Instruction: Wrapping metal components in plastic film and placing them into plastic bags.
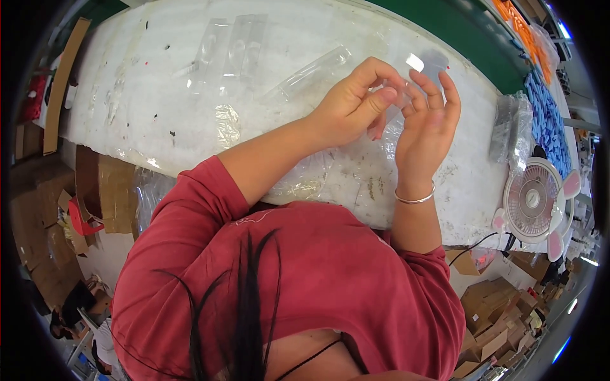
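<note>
Over the far right part of the white table [165,82], my left hand [356,105] is closed, thumb and bent fingers pinching a clear plastic piece [434,61]. The piece is see-through and catches a bright glare, so its full outline is hard to make out. My right hand [426,124], with a silver bangle at the wrist, faces it with curled fingers against the same piece. Its thumb is hidden. Left of my hands lies a long clear plastic sleeve or box [308,75]. Flat clear plastic pieces [244,46] lie farther left.
Clear tape patches [227,126] mark the tabletop. At the right are a white fan [532,197] with rabbit ears, bagged clear plastic [511,130] and a heap of blue items [548,124]. Cardboard boxes [492,305] stand on the floor. A green board [438,32] borders the far edge.
</note>
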A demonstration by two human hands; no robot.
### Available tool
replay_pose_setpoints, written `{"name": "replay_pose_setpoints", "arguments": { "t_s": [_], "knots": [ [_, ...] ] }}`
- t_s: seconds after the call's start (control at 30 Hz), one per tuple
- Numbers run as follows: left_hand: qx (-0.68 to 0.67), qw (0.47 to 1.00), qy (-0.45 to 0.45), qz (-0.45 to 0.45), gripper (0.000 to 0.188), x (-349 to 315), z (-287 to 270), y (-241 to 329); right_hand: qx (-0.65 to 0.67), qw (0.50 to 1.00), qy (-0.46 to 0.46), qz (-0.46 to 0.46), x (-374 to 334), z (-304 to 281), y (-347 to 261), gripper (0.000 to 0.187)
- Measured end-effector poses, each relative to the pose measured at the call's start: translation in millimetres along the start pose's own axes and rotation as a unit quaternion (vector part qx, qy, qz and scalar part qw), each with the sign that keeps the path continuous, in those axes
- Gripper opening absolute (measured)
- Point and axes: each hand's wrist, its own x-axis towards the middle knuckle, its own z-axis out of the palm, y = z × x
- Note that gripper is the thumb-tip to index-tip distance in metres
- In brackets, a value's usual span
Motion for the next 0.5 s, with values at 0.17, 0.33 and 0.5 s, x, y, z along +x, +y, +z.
{"name": "replay_pose_setpoints", "arguments": {
  "t_s": [0.17, 0.33, 0.5],
  "knots": [
    [0.068, 0.997, -0.036, -0.031, 0.029, -5.9, -1.5, -7.1, -0.029, 0.993, -0.060, 0.095, 3.1, -27.4, 5.5, 0.016],
    [0.081, 0.997, 0.002, -0.020, 0.035, -12.8, -0.3, -7.1, -0.182, 0.977, -0.103, 0.029, 0.8, -26.7, -2.8, 0.019],
    [0.110, 0.993, -0.032, 0.003, 0.040, -17.6, 0.8, -6.0, -0.047, 0.987, -0.052, 0.144, -1.6, -29.8, -9.1, 0.021]
  ]
}}
